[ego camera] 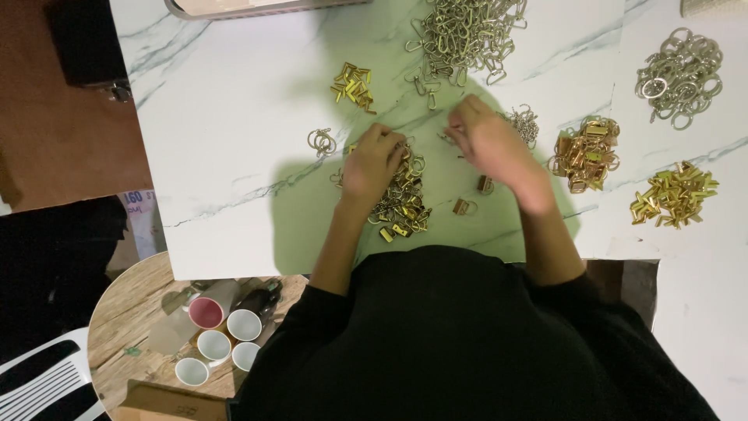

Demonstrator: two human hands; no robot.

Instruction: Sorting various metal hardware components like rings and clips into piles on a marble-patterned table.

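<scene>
My left hand [372,161] rests with curled fingers on a pile of assembled gold and silver key-ring pieces [403,204] in front of me. My right hand [492,144] hovers just right of it, fingers bent together near a small metal part; the hand is blurred and what it pinches is hidden. Two loose gold clips [474,196] lie below my right hand. A heap of silver snap hooks [463,33] sits at the far edge. A small cluster of gold clips [354,84] lies to the upper left, and a few silver rings [321,142] lie left of my left hand.
On the right of the white marble table [226,140] lie a pile of silver rings [679,74], a copper-gold clasp pile [586,152] and bright gold clips [674,195]. A small chain heap [524,122] sits by my right hand. A round wooden stool with cups [222,335] stands lower left.
</scene>
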